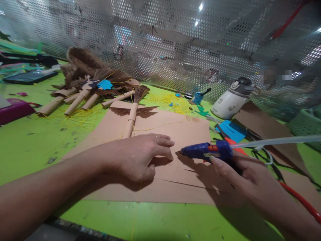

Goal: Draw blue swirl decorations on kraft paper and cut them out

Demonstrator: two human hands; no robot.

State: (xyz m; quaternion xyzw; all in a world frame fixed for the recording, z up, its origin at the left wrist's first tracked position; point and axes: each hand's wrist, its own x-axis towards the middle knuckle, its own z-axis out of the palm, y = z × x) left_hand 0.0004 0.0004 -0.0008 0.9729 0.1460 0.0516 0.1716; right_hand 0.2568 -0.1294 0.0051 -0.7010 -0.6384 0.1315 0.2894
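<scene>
My right hand (253, 175) is wrapped round a blue hot glue gun (203, 151), a long clear glue stick (278, 141) jutting from its back. The gun's nozzle points left, close to my left fingertips and just over a brown paper sheet (173, 125). Palm down across that sheet lies my left hand (140, 155), open, its fingers stretched toward the nozzle and the thumb apart. Beyond it is a rolled brown paper tube figure (132, 117) with pleated paper fans; its lower end is hidden behind my left hand. A thin yellow string (160, 126) runs from it over the sheet.
Several similar paper figures (80, 100) are heaped at the back left, near a phone (30, 77). A white flask (230, 97), blue paper (232, 130) and a green basket (306, 127) stand or lie at right. Perforated metal (160, 43) rises behind the green table (173, 221).
</scene>
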